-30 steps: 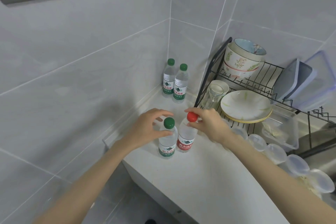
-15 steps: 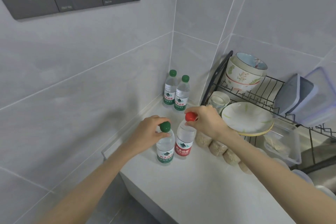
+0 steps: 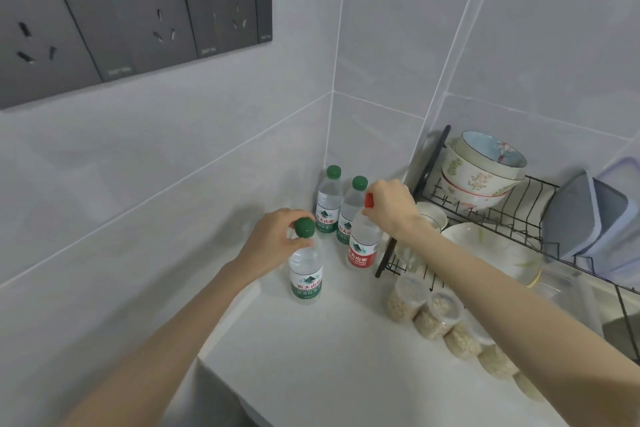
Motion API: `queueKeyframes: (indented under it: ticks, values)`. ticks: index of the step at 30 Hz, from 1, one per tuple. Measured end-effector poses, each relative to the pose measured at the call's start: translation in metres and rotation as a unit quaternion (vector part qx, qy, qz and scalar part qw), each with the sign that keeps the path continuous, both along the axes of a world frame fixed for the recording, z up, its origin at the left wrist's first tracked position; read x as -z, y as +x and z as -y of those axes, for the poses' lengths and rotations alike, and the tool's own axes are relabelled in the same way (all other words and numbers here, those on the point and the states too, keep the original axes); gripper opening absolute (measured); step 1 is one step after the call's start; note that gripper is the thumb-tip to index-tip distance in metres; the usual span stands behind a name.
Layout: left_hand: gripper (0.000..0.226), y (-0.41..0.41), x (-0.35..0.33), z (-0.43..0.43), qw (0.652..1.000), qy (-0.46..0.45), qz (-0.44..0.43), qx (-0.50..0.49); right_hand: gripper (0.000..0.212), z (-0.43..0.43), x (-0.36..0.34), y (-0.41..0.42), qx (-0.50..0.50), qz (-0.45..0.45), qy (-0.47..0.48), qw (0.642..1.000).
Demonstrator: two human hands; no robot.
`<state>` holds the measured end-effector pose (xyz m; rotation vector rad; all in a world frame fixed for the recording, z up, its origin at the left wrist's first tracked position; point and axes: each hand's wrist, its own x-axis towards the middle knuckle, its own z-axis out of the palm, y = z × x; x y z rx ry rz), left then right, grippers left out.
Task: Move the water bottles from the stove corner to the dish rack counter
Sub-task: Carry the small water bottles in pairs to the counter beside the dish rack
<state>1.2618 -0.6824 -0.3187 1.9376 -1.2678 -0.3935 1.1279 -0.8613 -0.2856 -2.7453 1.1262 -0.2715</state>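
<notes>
Well, from the head view I judge the job is well advanced. My left hand [image 3: 273, 239] has its fingers and thumb curled round the cap and neck of a green-capped water bottle [image 3: 306, 276], which hangs upright directly beneath those fingers. My right hand [image 3: 389, 210] pinches the cap of a red-capped water bottle [image 3: 363, 248], also upright below the fingertips. Both bottles are low over the white counter [image 3: 311, 367]; I cannot tell whether their bases touch it yet.

Just beyond my left fingertips, and just to the wall side of my right fingers, two more green-capped bottles [image 3: 328, 208] stand side by side in the tiled corner, so I take them as delivered. What is left, as I read it, is setting these two down and letting go; whether more wait at the stove I cannot see.

On the outer side of my right fingers sits the black wire dish rack [image 3: 429, 170], carrying stacked floral bowls [image 3: 481, 170], a pale plate [image 3: 491, 250] and grey container lids [image 3: 585, 218]. Under my right forearm a row of clear jars of grain [image 3: 433, 315] lies along the counter. Pale grey wall tiles [image 3: 138, 166] enclose the corner, with a dark socket panel [image 3: 131, 10] high above my left fingers.
</notes>
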Motion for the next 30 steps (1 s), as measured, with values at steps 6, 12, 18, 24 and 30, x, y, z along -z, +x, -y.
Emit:
queueKeyframes:
  ticks: [6, 12, 18, 24, 30]
  values:
    - [0.032, 0.027, -0.002, 0.032, 1.000, -0.014, 0.001, 0.001, 0.014, 0.025, 0.001, 0.021, 0.028, -0.033, -0.011, 0.999]
    - [0.033, 0.043, 0.008, 0.070, 1.000, -0.005, 0.001, 0.016, 0.020, 0.047, 0.019, 0.025, 0.087, 0.026, 0.032, 0.995]
    - [0.034, 0.056, 0.016, 0.095, 1.000, 0.005, 0.011, 0.018, 0.037, 0.051, 0.038, 0.028, 0.131, 0.101, 0.083, 0.983]
    - [0.034, 0.061, 0.023, 0.113, 0.999, -0.003, 0.044, 0.008, 0.055, 0.037, 0.057, 0.028, 0.162, 0.256, 0.093, 0.949]
    - [0.039, 0.060, 0.030, 0.126, 0.998, -0.018, 0.057, -0.004, 0.060, 0.028, 0.068, 0.020, 0.135, 0.276, 0.114, 0.945]
